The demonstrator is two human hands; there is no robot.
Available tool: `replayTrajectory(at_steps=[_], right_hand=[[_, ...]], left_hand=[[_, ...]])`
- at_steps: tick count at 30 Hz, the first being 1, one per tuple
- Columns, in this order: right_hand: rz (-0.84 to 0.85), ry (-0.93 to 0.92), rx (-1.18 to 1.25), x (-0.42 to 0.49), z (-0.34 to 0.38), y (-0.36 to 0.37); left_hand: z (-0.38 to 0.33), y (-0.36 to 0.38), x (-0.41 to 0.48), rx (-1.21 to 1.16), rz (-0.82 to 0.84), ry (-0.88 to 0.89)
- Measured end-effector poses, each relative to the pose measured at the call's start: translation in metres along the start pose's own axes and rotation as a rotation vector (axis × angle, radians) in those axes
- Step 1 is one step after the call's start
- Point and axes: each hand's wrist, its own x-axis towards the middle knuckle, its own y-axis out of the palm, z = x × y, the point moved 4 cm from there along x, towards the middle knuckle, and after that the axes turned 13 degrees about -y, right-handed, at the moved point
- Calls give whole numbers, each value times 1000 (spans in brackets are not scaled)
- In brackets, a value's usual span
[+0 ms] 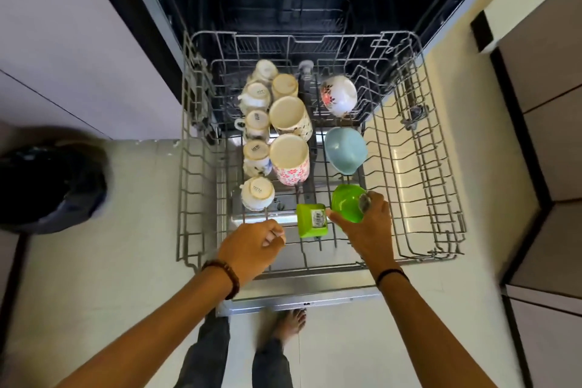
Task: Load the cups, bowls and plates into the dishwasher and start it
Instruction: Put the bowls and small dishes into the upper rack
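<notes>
1. Dishwasher [283, 9] stands open, its door [299, 301] folded down and a wire rack [439, 186] pulled out over it.
2. Left side of the rack: a row of small white cups [256, 154] sits upside down. Just beside them stand taller mugs, also upside down, the nearest a mug with a red flower pattern [289, 161].
3. Right of the mugs, a white bowl with red flowers [338, 96] leans on its edge at the back. A pale blue bowl [345, 149] is tilted in front of it.
4. Right hand [368, 227] – its fingers are wrapped round the rim of a round green bowl [345, 203], holding it tilted just in front of the blue bowl, low over the rack wires. Whether the bowl already rests on them cannot be told.
5. A square green tub [311, 220] with a barcode label lies in the rack just left of the green bowl.
6. Left hand [252, 249] hovers over the front of the rack near the tub – fingers curled in, nothing in them.
7. A beaded bracelet [223, 277] circles the left wrist, and a dark band [390, 274] circles the right.
8. On the floor to the left stands a dark bin [47, 186], blurred.
</notes>
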Motion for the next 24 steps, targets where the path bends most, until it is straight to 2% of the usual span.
replayTrajectory(at_steps=[7,11,13,17,24], right_hand=[[-40,-103,-29,-12,8,-13],[-82,-118,-62,-36,6,-17],[-100,-195,-121,-48,9,-14],[-148,-308,-333,-64,8,0],[-270,-285,-520,-60,12,8]], left_hand=[[22,13,-6,57,30,-1],[28,27,-18,200,164,92],[33,35,-22,295,199,144],[39,40,-26,315,113,179],[42,47,-24,380,62,242]])
